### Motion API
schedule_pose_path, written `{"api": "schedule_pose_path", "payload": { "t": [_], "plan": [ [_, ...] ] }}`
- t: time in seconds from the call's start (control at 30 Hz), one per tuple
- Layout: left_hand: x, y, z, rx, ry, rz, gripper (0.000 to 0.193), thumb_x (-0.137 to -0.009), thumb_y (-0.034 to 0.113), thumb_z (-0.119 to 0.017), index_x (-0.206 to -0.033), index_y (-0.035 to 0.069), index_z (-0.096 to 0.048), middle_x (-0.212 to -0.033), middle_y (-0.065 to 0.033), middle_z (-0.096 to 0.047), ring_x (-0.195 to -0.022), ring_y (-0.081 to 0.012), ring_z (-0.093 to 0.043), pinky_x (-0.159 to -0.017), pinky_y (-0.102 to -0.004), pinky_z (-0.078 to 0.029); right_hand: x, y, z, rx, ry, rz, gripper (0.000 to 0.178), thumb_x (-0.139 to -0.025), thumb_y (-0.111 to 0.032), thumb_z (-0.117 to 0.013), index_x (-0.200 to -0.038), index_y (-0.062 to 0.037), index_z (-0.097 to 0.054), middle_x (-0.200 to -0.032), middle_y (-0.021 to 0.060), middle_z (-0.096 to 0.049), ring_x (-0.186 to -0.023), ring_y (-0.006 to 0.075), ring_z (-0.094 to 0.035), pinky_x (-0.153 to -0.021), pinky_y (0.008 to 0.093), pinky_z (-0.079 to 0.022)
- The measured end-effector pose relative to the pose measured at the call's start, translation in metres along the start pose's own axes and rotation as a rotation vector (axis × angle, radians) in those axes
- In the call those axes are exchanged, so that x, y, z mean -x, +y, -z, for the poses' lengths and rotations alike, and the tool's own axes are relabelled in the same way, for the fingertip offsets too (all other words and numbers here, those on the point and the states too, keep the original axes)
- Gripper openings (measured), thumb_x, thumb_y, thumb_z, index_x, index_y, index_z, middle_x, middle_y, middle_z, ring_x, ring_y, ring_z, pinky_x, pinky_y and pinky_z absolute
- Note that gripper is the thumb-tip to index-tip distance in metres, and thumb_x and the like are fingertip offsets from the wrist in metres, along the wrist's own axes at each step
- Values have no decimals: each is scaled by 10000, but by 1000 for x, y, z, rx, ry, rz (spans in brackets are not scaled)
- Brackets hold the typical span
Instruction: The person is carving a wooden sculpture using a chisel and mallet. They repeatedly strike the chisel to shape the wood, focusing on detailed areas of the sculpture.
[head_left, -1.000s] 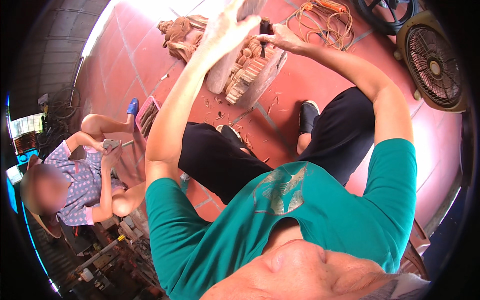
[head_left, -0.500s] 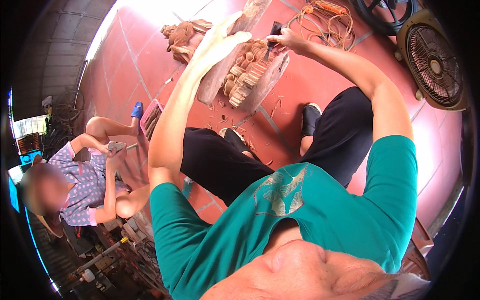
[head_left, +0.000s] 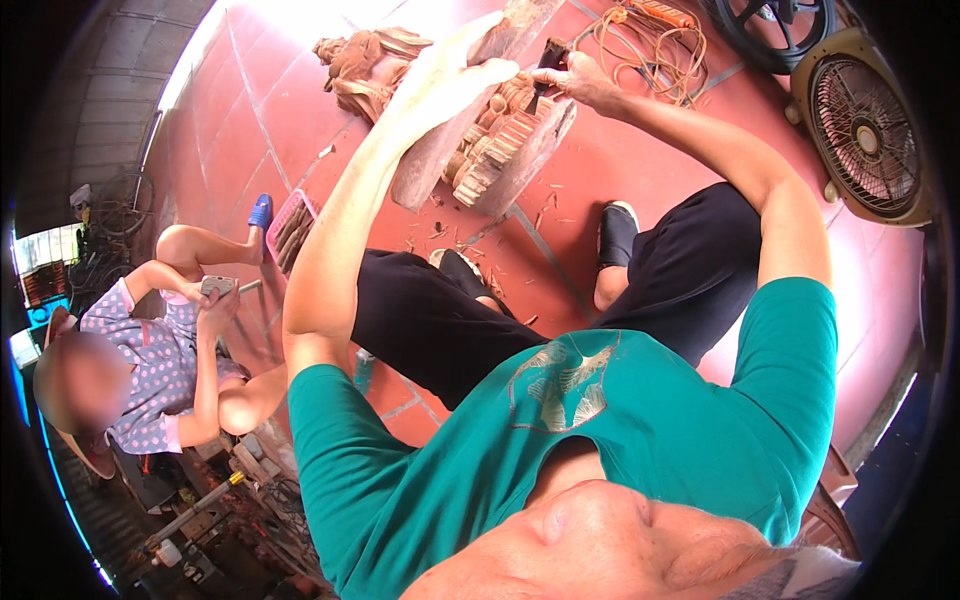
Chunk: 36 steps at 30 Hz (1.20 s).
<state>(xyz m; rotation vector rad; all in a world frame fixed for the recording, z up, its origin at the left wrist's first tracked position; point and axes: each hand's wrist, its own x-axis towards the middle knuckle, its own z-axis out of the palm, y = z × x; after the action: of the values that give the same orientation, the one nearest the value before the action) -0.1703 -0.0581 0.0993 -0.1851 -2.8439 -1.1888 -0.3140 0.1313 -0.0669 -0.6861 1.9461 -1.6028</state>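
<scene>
1. Closest in, past the black trousers (head_left: 440,325), there are wood shavings (head_left: 497,285) scattered on the red tile floor (head_left: 590,150) by the shoes (head_left: 618,240). So a fair bit of cutting is done, I reckon.
2. Just beyond the feet sits the carving (head_left: 490,160), on the floor between the two hands. Rows of ridges and rounded shapes are already cut; the grey slab side (head_left: 530,165) looks rough and plain to me. Partway there, I'd say, but how much is left I honestly can't tell.
3. Left hand (head_left: 440,85): thumb well apart from the fingers, over a long grey piece of wood (head_left: 428,165). Can't tell if it's gripping that or just resting there.
4. Right hand (head_left: 583,82): closed round the chisel (head_left: 553,52), black handle up, blade down at the carving's ridges. Whether the edge is biting, no idea.
5. Further out, a second carved piece (head_left: 365,75) lies untouched, with plenty of shape in it already. Finished or not? Can't tell from here.
</scene>
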Motion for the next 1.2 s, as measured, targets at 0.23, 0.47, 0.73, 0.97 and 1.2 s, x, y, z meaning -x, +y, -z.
{"api": "schedule_pose_path", "payload": {
  "t": [0.23,0.47,0.73,0.97,1.2],
  "plan": [
    [1,-2,3,-26,-57,69,669,-904,415,-696,-1447,76,-502,-1294,-148,-624,-1146,-217,-596,-985,-363,-472,5,0,1,24,54,-22,400,-896,-305,-755,-1027,61,-664,-864,105,-727,-709,143,-704,-593,267,-570],
    [-1,-2,1,83,-47,56,669,-906,400,-706,-1457,86,-493,-1330,-142,-605,-1161,-212,-589,-1003,-363,-467,3,0,5,40,72,43,413,-892,-322,-761,-1004,64,-664,-860,113,-733,-706,136,-707,-599,264,-571],
    [-1,1,-2,-42,16,-18,677,-896,438,-702,-1436,77,-512,-1340,-154,-601,-1191,-246,-578,-1025,-381,-453,6,4,8,47,64,8,409,-889,-323,-761,-1000,59,-667,-851,106,-736,-710,137,-708,-584,266,-562],
    [0,5,-2,-32,-14,8,674,-898,466,-689,-1419,72,-525,-1287,-156,-628,-1154,-229,-594,-1003,-373,-462,6,9,6,20,68,28,414,-881,-322,-769,-999,61,-666,-837,101,-732,-683,131,-695,-572,263,-555],
    [-8,9,-8,89,59,-121,661,-897,384,-719,-1442,77,-504,-1312,-161,-620,-1175,-238,-598,-990,-357,-480,5,4,5,184,54,79,459,-868,-373,-768,-979,62,-673,-807,110,-719,-670,147,-680,-595,292,-539]
  ]
}}
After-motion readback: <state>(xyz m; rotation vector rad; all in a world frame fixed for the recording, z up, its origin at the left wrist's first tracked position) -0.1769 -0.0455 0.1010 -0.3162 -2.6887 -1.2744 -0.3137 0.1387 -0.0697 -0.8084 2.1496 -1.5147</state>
